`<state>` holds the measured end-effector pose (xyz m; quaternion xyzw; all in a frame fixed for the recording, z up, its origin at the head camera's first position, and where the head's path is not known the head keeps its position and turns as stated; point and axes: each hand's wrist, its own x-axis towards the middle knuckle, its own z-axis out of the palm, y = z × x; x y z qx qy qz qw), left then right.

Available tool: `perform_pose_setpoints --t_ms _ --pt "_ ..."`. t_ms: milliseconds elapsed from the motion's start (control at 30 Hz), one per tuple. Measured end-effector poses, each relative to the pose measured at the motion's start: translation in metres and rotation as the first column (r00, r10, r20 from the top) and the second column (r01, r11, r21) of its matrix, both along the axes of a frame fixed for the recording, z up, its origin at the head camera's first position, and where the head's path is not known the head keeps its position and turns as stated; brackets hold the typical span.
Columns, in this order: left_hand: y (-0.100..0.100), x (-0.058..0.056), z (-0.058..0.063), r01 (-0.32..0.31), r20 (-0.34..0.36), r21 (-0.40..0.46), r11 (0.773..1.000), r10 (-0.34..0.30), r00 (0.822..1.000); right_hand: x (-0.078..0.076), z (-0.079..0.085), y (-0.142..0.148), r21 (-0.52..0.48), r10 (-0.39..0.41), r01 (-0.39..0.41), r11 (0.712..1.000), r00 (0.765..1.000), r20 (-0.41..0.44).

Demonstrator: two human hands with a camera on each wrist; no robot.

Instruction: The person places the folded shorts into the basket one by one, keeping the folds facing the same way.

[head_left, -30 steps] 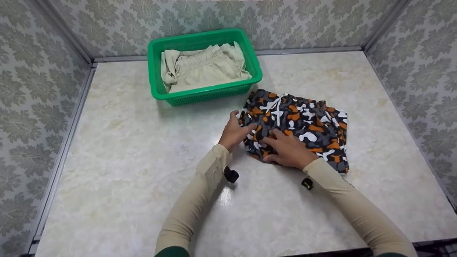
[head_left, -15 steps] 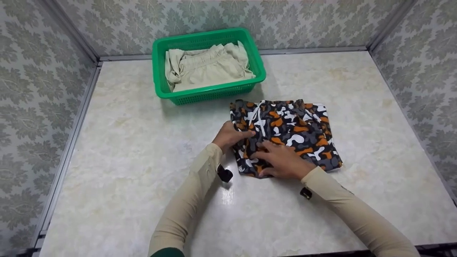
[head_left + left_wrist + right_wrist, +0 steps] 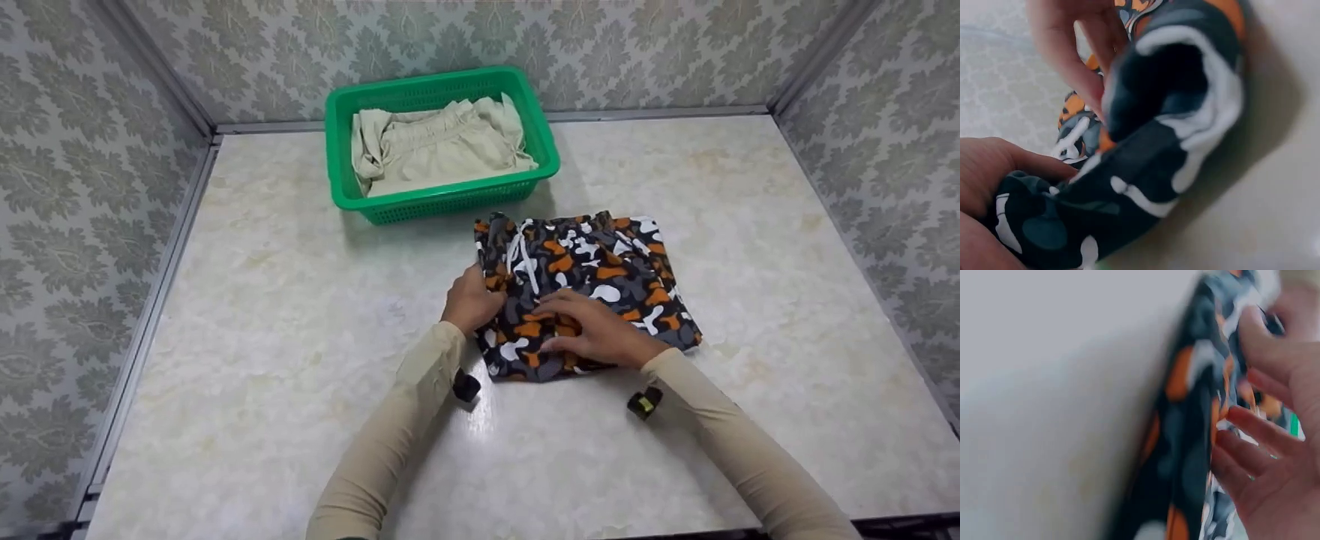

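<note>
A folded pair of shorts (image 3: 626, 266) lies on the table, patterned in black, grey, orange and white camouflage, with a white drawstring near the waistband. At its left side my left hand (image 3: 471, 301) grips the fabric, thumb on top and the other fingers hidden beneath. The left wrist view shows this left hand (image 3: 994, 174) pinching the cloth, beside a rolled opening with a dark inside. My right hand (image 3: 596, 330) rests over the lower middle of the shorts. In the right wrist view, the fingers of the right hand (image 3: 1275, 467) are spread and gently bent against the fabric.
Behind the shorts and to the left stands a green plastic basket (image 3: 442, 196), with folded beige garments (image 3: 442, 146) in it. Patterned wall panels (image 3: 675, 52) enclose the marble-look table (image 3: 315, 300) at the back and both sides.
The shorts have slid left and slightly toward me, and turned a little. My left hand has moved left with their edge, its thumb now curled closer. The right hand has stayed over the shorts.
</note>
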<state>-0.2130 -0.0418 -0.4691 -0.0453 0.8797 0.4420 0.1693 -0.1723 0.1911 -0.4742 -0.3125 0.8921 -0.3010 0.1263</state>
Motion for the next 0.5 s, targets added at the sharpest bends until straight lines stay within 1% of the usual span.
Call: perform_pose_setpoints --t_ms 67,133,200,267,333,400,433,500 --pt "-0.010 0.004 -0.004 -0.033 0.003 0.060 0.998 0.032 0.999 -0.008 -0.001 0.010 -0.061 -0.111 0.112 0.992 0.994 0.011" --pt "-0.020 0.007 -0.006 -0.050 0.007 0.110 0.993 0.050 0.999 -0.016 -0.002 0.022 -0.082 -0.210 0.209 0.975 0.978 -0.011" --pt "-0.031 0.010 -0.007 -0.066 0.023 0.146 0.987 0.063 0.998 -0.022 -0.003 0.033 -0.090 -0.299 0.297 0.951 0.954 -0.018" --pt "-0.041 0.012 -0.008 -0.084 0.038 0.164 0.983 0.079 0.996 -0.026 -0.004 0.041 -0.088 -0.383 0.380 0.921 0.924 -0.018" --pt "-0.051 0.015 -0.009 -0.106 0.049 0.177 0.978 0.099 0.994 -0.027 -0.003 0.044 -0.077 -0.471 0.471 0.879 0.882 0.022" --pt "-0.059 0.017 -0.012 -0.128 0.045 0.209 0.969 0.121 0.992 -0.029 0.000 0.045 -0.058 -0.550 0.554 0.831 0.832 0.065" --pt "-0.063 0.018 -0.013 -0.136 0.035 0.225 0.965 0.132 0.991 -0.029 0.003 0.045 -0.049 -0.582 0.590 0.806 0.805 0.112" --pt "-0.068 0.020 -0.014 -0.163 0.023 0.272 0.948 0.163 0.986 -0.031 0.007 0.044 -0.049 -0.614 0.641 0.766 0.752 0.238"
